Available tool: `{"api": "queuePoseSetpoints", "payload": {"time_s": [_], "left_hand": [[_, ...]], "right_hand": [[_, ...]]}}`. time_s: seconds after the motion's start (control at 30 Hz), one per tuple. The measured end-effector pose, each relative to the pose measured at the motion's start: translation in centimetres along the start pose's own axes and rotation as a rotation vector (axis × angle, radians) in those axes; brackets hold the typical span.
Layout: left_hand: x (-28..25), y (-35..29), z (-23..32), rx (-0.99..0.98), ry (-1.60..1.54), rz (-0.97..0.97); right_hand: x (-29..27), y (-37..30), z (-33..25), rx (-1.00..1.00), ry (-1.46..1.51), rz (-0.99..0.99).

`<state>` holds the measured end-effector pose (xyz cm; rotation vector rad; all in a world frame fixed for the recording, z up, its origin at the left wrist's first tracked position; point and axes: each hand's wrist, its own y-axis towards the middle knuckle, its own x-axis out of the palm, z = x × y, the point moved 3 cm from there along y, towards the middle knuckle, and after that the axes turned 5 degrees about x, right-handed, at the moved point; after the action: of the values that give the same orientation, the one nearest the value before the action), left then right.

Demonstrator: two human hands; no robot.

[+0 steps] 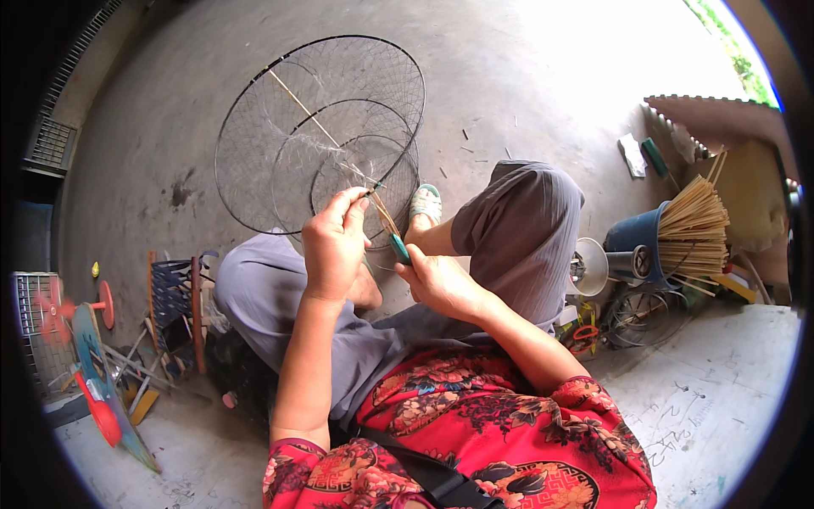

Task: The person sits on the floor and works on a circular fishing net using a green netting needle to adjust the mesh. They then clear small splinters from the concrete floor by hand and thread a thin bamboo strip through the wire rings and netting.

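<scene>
A round net cage with black wire hoops and fine mesh lies in front of me, tilted toward my knees. A thin bamboo stick runs across its hoop. My left hand pinches the near rim of the hoop, close to the stick's end. In my right hand is a slim tan netting shuttle with green twine wound on it, its narrow end pointing at the rim. The exact meeting of twine and hoop is too small to make out.
To the right, a blue bucket lies tipped with many bamboo sticks. Wire coils and red-handled scissors are beside it. A folding chair and a red-and-blue toy stand left. Small scraps dot the concrete floor.
</scene>
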<state>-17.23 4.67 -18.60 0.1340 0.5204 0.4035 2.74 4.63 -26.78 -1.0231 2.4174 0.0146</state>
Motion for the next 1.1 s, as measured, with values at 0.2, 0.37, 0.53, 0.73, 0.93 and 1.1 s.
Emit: {"api": "queuePoseSetpoints", "payload": {"time_s": [0.2,0.37,0.53,0.73,0.93,1.1], "left_hand": [[-0.5,0.2,1.5,-0.123,0.007,-0.08],[-0.6,0.2,1.3,-0.13,0.036,-0.111],[0.3,-0.5,-0.2,0.245,0.343,0.005],[-0.2,-0.2,0.6,-0.134,-0.121,-0.064],[0.3,-0.3,0.4,-0.109,-0.137,-0.061],[0.5,-0.6,-1.3,-0.066,-0.133,-0.041]], "right_hand": [[-0.2,5.6,-0.8,-0.056,0.444,0.067],[-7.1,5.3,-4.5,-0.045,0.343,0.429],[-9.0,8.5,-10.3,-0.346,0.004,0.459],[-11.4,6.6,-5.8,-0.097,1.427,0.401],[-7.1,3.7,-2.0,-0.247,-0.587,0.661],[-4.9,3.1,-7.5,-0.61,-0.382,0.49]]}}
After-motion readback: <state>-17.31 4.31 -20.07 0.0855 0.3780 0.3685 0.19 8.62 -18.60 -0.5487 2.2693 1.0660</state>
